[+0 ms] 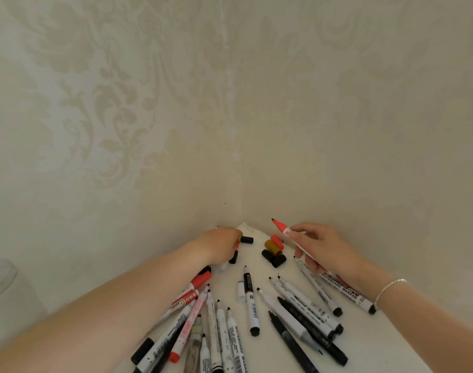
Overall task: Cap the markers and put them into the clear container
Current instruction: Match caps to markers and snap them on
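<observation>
My right hand (321, 247) grips an uncapped red marker (282, 228), its tip pointing up and left. My left hand (220, 244) reaches into the far corner of the white table (364, 345), fingers curled down among loose caps; what they hold is hidden. Black caps (274, 258), a red cap (277, 241) and a mustard cap (270, 246) lie between the hands. Another black cap (246, 240) lies by the left fingertips. Several uncapped markers (250, 300) are spread over the table nearer to me. A clear container (0, 278) shows dimly at the far left edge.
Patterned beige walls (149, 117) meet in a corner right behind the caps, closing off the table at the back and both sides. A thin bracelet (388, 288) is on my right wrist.
</observation>
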Action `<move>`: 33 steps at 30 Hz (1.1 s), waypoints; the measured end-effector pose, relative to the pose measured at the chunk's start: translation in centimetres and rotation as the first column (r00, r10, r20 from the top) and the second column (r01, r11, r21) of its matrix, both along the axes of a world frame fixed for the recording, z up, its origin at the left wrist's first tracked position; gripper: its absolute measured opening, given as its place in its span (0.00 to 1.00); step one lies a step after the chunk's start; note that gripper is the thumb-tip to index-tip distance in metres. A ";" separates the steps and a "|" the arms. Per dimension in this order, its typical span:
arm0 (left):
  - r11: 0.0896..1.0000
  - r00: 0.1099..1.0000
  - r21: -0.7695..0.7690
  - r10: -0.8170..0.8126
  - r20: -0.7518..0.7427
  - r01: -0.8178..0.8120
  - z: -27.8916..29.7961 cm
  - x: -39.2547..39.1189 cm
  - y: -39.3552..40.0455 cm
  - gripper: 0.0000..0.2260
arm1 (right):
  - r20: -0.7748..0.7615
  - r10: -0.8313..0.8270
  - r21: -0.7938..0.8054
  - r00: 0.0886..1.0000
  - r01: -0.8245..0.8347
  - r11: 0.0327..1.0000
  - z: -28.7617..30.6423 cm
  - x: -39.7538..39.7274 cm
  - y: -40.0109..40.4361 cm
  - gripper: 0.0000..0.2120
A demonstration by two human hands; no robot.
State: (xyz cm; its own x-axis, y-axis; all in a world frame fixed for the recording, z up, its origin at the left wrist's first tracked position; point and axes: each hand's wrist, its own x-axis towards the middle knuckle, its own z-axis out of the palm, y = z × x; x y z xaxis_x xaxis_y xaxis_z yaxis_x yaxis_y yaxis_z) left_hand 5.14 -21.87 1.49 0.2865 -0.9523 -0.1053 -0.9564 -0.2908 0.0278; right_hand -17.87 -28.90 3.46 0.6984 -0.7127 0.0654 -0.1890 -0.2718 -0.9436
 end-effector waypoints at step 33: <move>0.977 0.977 -0.100 0.174 -0.121 -0.187 -2.1 1.4 -2.6 0.07 | -0.077 0.020 -0.055 0.997 -0.024 0.998 -0.6 1.6 -1.1 0.07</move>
